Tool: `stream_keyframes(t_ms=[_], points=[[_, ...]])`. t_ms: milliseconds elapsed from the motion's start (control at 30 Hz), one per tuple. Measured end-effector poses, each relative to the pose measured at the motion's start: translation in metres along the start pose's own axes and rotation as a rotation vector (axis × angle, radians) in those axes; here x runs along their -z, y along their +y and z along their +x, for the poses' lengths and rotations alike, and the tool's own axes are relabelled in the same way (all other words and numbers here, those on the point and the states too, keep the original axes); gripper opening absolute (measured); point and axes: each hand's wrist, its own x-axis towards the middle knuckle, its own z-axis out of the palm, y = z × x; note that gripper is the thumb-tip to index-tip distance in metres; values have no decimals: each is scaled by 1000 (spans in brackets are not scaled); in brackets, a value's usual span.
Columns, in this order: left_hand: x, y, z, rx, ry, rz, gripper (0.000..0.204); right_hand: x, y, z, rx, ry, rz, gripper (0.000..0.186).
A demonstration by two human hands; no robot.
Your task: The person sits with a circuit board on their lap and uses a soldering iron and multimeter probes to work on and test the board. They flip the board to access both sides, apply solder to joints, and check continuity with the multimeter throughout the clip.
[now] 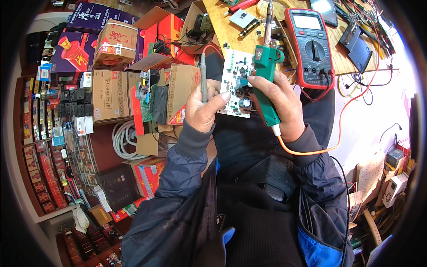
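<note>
A white circuit board point(232, 71) with several components, among them a round capacitor, is upright between my hands, above my lap. My left hand point(202, 107) is closed on the board's left edge, its thumb flat on the face. A slim grey pen-shaped tool point(203, 75) with a red lead at its top end stands in that hand too. My right hand point(284, 104) is wrapped round a green soldering gun point(265, 66), thumb near its upper side. The gun's metal tip points away from me over the bench, apart from the board. Its orange cable point(331, 149) loops over my right wrist.
A red and grey multimeter point(313, 49) lies on the wooden bench point(227, 33), with pliers and wires point(356, 20) to its right. Cardboard boxes point(111, 95) are stacked at the left, near a coiled white hose point(124, 140). A perforated board point(370, 175) leans at the right.
</note>
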Motion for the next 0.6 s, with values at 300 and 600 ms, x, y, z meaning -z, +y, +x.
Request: stream_keyframes(t_ms=[300,600], points=[[0,8,-5,0,11,-43,30,-3,-3,-1,61,51,20,49],[3,13,-5,-25,-65,34,29,-3,-6,-5,120,121,51,60]])
